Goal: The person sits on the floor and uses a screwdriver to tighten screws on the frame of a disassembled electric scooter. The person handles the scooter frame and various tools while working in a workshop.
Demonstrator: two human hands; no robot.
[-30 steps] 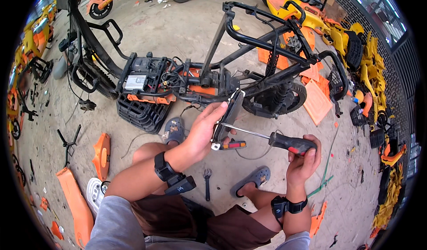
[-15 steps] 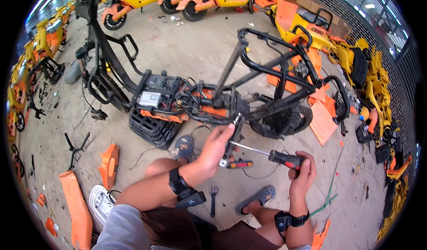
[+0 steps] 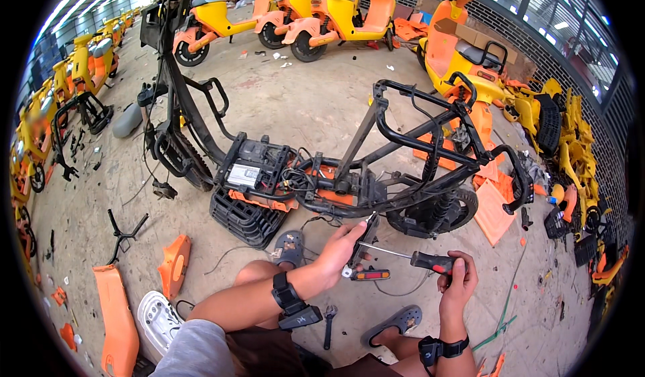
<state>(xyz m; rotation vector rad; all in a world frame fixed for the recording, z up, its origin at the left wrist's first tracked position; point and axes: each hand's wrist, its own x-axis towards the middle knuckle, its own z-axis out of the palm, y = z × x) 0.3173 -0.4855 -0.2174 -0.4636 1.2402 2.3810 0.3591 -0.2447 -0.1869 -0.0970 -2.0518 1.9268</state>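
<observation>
My left hand (image 3: 332, 259) is wrapped round a narrow black bracket (image 3: 366, 237) with pale metal tabs at its ends. A light with a red and amber lens (image 3: 369, 275) hangs at its lower end, with a cable trailing below. My right hand (image 3: 457, 279) grips a screwdriver (image 3: 430, 261) by its black-and-red handle; the long shaft reaches horizontally to the bracket, its tip against or very near it. Just beyond both hands stands a stripped black scooter frame (image 3: 390, 118) with a silver box (image 3: 243, 174) and wiring on its floor section.
Orange body panels (image 3: 115, 313), a black forked part (image 3: 124, 236) and an adjustable wrench (image 3: 329, 330) lie on the concrete floor (image 3: 302, 102). Yellow-and-orange scooters (image 3: 349, 14) line the back and left. Piles of yellow panels (image 3: 574, 142) lean along the right wall.
The view has tilted up, so the frame and both hands sit lower in the picture and more background scooters show. The grips on the bracket and screwdriver look the same.
</observation>
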